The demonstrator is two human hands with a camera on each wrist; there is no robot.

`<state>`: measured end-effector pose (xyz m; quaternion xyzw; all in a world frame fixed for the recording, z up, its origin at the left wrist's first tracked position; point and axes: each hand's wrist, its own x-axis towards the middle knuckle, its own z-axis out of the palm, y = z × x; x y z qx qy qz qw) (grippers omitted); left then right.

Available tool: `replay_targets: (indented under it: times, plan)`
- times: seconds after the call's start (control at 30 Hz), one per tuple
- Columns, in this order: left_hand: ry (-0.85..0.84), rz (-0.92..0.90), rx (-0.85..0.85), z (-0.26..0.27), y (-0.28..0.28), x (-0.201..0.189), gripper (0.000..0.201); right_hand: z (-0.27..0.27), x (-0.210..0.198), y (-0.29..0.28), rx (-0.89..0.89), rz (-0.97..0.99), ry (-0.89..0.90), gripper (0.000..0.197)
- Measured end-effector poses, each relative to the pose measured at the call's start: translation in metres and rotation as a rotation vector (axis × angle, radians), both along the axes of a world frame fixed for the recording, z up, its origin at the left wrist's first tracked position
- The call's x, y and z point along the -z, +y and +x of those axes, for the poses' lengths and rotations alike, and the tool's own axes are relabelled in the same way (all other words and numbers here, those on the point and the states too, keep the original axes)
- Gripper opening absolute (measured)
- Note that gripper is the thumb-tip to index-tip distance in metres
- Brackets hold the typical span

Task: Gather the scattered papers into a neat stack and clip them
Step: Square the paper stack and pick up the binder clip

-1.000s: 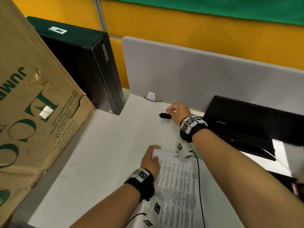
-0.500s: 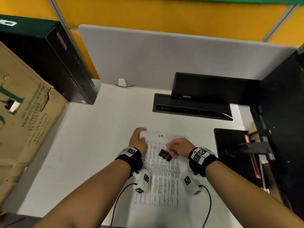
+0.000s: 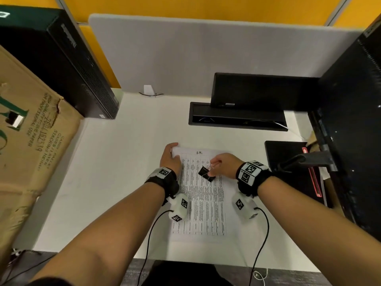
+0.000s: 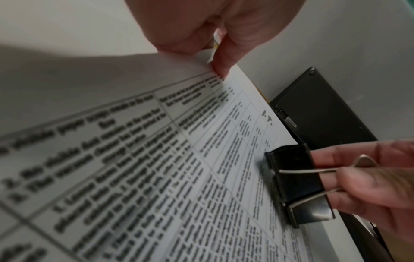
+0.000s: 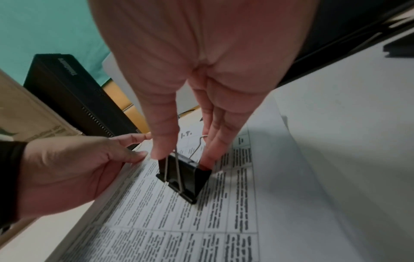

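Observation:
A stack of printed papers (image 3: 204, 203) lies on the white desk in front of me. My left hand (image 3: 170, 156) pinches the stack's far left corner (image 4: 208, 60) between thumb and fingers, lifting it slightly. My right hand (image 3: 222, 165) pinches the wire handles of a black binder clip (image 3: 206, 174) and holds it just over the upper middle of the top sheet. In the right wrist view the clip (image 5: 183, 177) hangs mouth down over the printed table, with my left hand (image 5: 78, 168) at the sheet's left edge. The left wrist view shows the clip (image 4: 295, 184) beside the papers (image 4: 156, 177).
A black computer tower (image 3: 61, 65) and a cardboard box (image 3: 31, 151) stand on the left. A grey divider panel (image 3: 206, 58) closes the back. Black devices (image 3: 237, 116) lie at the back right, a monitor (image 3: 354, 120) and its base (image 3: 288, 162) on the right.
My right hand picked the binder clip up from the far desk and carried it back over the papers. My left hand has stayed on the stack's corner; the head view swung right.

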<state>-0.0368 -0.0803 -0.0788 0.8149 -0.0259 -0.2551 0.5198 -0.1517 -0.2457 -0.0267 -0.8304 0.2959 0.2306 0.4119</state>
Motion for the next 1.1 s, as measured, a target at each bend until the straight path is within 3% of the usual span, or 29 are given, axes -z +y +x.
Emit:
replay_targets:
  times: [0.17, 0.4, 0.77, 1.1]
  plan:
    - [0.044, 0.056, -0.037, 0.001, 0.000, -0.003, 0.035, 0.008, -0.019, -0.008, -0.023, -0.118, -0.089, 0.043]
    - [0.031, 0.055, -0.035, -0.001, 0.001, -0.003, 0.026, 0.047, -0.049, -0.024, -0.063, -0.287, -0.211, 0.042]
    - [0.002, 0.014, -0.029, -0.010, 0.002, -0.012, 0.021, 0.088, -0.054, -0.023, -0.355, -0.361, -0.078, 0.033]
    - [-0.078, -0.071, 0.001, -0.016, 0.008, -0.013, 0.020, 0.100, -0.053, -0.033, -0.493, -0.257, 0.033, 0.030]
